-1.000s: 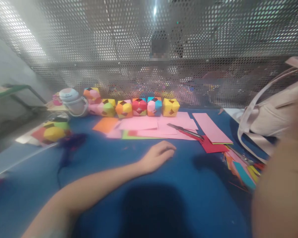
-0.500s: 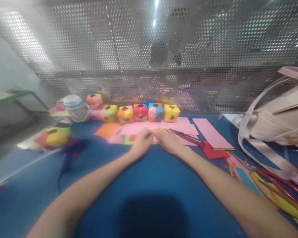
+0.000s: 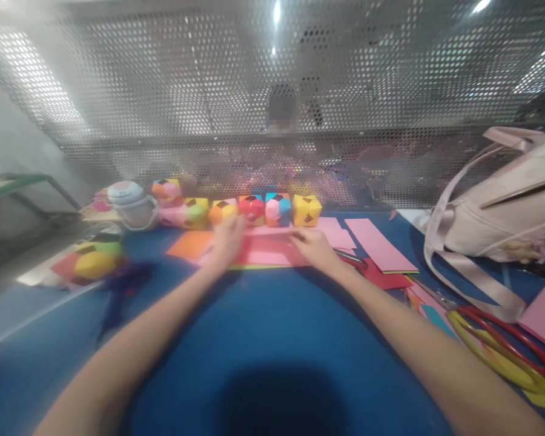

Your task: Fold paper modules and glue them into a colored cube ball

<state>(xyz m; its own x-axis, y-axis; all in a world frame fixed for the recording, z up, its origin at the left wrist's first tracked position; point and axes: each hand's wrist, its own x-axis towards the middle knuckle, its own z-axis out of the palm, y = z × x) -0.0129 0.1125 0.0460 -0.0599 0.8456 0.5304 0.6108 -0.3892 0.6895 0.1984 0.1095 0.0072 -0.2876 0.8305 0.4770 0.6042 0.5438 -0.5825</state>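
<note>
A red sheet of paper (image 3: 270,245), smeared by motion, stretches between my two hands above pink sheets. My left hand (image 3: 228,241) is closed at its left end, with the fingertips partly hidden. My right hand (image 3: 315,245) pinches the other end between thumb and fingers. Below the red sheet shows a thin yellow-green paper edge (image 3: 258,267). Pink paper (image 3: 333,231) lies beyond my right hand, and orange paper (image 3: 188,244) is left of my left hand. Scissors (image 3: 352,259) lie just right of my right hand, partly covered by my wrist.
Several folded paper cubes (image 3: 306,211) line the back, before a perforated metal panel (image 3: 236,91). A lidded white cup (image 3: 131,206) stands left. To the right are a pink strip stack (image 3: 381,245), red- and yellow-handled scissors (image 3: 504,345) and a pale pink bag (image 3: 518,200).
My hands were together at the middle; now they are apart, the left moved left and the right slightly right. The red sheet now shows spread between them.
</note>
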